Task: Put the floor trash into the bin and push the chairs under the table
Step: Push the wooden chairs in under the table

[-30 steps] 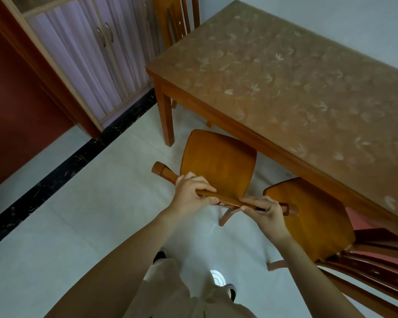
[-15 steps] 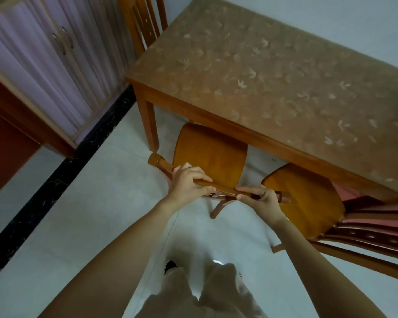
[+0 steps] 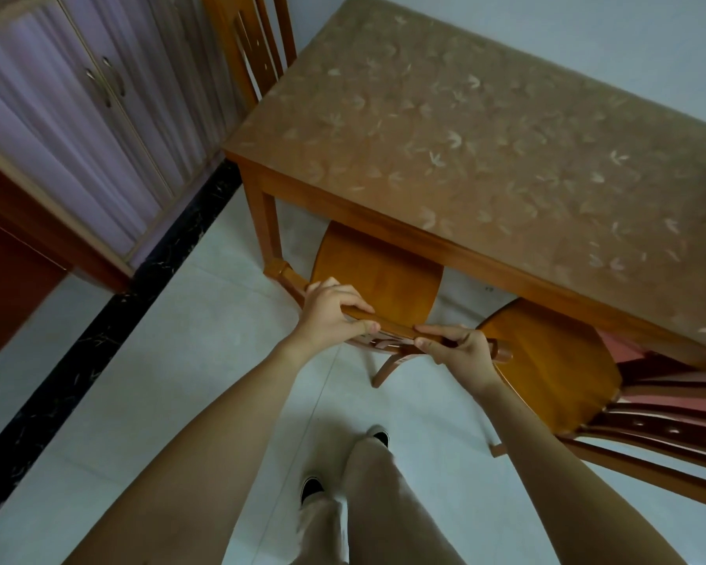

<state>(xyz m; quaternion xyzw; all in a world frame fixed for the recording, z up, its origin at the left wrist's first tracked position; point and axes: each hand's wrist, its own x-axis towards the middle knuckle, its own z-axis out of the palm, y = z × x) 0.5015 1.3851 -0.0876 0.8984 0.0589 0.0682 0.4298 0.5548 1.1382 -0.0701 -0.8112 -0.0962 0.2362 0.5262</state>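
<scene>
A wooden chair [image 3: 378, 275] stands at the near edge of the wooden table [image 3: 486, 157], its seat partly under the tabletop. My left hand [image 3: 331, 311] grips the left part of the chair's top rail. My right hand [image 3: 459, 346] grips the right part of the same rail. A second wooden chair [image 3: 551, 356] stands to the right, its seat partly under the table edge. No floor trash and no bin are in view.
A third chair [image 3: 257, 46] stands at the table's far left end. A cabinet with purple curtained doors [image 3: 78, 128] lines the left wall behind a black floor strip [image 3: 98, 332]. My legs and shoes [image 3: 343, 483] are on the pale tiled floor.
The chair has slid forward, its seat now further under the table, with both hands still gripping the top rail. I have stepped closer to the table.
</scene>
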